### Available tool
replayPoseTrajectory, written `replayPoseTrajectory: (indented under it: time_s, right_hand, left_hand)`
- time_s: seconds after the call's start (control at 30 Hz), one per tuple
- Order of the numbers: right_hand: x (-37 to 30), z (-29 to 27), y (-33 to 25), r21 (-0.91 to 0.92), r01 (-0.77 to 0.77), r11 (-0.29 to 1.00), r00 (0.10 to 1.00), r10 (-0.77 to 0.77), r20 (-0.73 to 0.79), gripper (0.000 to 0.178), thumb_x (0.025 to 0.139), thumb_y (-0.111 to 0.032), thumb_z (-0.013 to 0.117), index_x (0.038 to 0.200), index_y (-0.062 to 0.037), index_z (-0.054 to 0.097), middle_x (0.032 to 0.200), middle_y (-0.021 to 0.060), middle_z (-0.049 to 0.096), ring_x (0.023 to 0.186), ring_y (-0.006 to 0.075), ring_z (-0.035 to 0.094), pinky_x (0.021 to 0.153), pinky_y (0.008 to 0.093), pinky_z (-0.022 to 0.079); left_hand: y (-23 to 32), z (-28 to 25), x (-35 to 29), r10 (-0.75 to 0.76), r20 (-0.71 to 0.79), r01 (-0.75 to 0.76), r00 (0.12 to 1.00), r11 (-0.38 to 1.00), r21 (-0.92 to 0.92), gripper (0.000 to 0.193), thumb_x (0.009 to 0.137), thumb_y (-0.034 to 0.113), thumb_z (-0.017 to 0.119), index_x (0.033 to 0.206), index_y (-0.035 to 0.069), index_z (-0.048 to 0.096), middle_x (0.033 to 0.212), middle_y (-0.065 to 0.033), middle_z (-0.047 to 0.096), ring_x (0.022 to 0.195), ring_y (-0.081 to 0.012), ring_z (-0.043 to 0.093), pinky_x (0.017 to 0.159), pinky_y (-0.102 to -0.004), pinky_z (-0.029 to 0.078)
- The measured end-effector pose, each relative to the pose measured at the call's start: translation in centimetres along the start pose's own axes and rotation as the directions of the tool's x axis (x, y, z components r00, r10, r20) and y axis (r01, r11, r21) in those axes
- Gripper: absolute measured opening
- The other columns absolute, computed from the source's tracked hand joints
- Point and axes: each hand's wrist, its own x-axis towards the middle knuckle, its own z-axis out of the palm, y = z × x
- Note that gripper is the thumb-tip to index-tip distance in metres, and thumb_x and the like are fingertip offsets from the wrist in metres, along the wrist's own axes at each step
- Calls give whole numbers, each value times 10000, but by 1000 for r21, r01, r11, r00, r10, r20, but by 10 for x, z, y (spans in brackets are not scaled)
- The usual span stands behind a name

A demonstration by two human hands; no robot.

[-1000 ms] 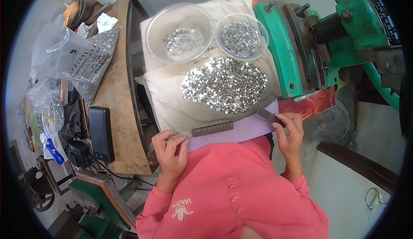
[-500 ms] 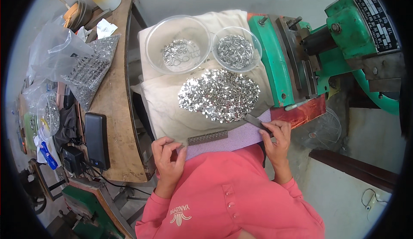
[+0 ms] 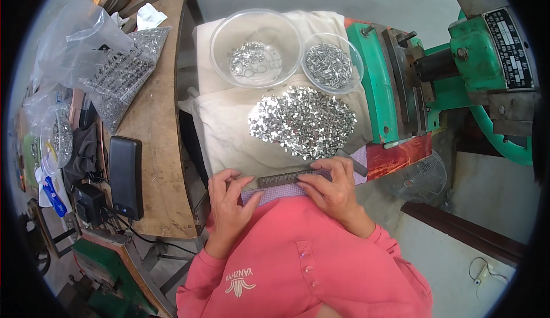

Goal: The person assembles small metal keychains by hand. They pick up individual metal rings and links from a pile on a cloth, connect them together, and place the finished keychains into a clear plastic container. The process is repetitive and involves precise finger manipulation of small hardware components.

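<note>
A dark, narrow metal bar with a row of slots or small parts along it (image 3: 281, 179) lies on a purple checked cloth (image 3: 275, 194) close to my body. My right hand (image 3: 335, 192) has thumb and fingertips closed on the bar's right end. Just off its left end is my left hand (image 3: 232, 203), thumb and fingers apart, with nothing visible in it. A plain flat dark metal strip (image 3: 356, 163) rests by itself beyond my right hand. Ahead of both hands, a heap of small shiny metal pieces (image 3: 303, 122) spreads over a beige cloth (image 3: 220, 129).
Behind the heap stand a large clear tub (image 3: 217, 69) and a smaller one holding thin metal pieces (image 3: 328, 66). A green press (image 3: 375, 83) borders the right. On the left, a wooden table (image 3: 160, 146) carries a bag of metal parts (image 3: 123, 89) and a black power bank (image 3: 126, 175).
My right hand has let go of the flat strip and moved left onto the slotted bar. The left hand has shifted slightly right. The whole view has moved a little.
</note>
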Motion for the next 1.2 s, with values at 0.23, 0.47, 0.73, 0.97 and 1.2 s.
replayPoseTrajectory:
  time_s: [0.23,0.47,0.73,0.97,1.2]
  right_hand:
    - [6,5,-6,-59,20,998,1000,-19,22,204,687,-88,821,870,-128,741,1032,28,621,974,268,530,836,376,443]
    - [1,-5,-3,-42,-38,998,996,35,-78,185,694,-85,824,856,-122,741,975,13,633,949,256,535,820,376,431]
    - [-24,-31,27,-121,-218,968,947,180,-264,189,691,-48,818,854,-106,743,890,15,612,890,228,523,800,356,410]
    - [-49,-35,43,-107,-338,935,910,295,-292,198,715,-25,800,893,-89,741,928,29,614,925,239,524,809,356,422]
    - [-39,-28,26,-123,-112,986,968,80,-239,260,686,-60,817,925,-145,761,968,13,618,934,236,516,812,356,428]
  left_hand:
    - [1,-3,3,24,35,-24,999,1000,-7,374,650,80,847,988,50,691,1105,-131,535,981,-295,520,837,-382,447]
    - [0,-3,3,22,16,-21,1000,999,-43,345,658,86,842,963,47,685,1094,-135,543,981,-296,521,837,-379,441]
    - [12,-1,7,-70,-1,70,998,998,-12,265,709,113,801,917,47,650,1075,-134,538,1001,-313,514,881,-408,406]
    - [19,4,13,-98,-2,98,995,994,55,235,721,109,785,883,53,625,1024,-130,520,976,-308,496,871,-400,388]
    - [18,5,11,-106,-17,107,994,993,41,196,739,78,755,880,43,623,1036,-125,530,1001,-295,496,886,-390,392]
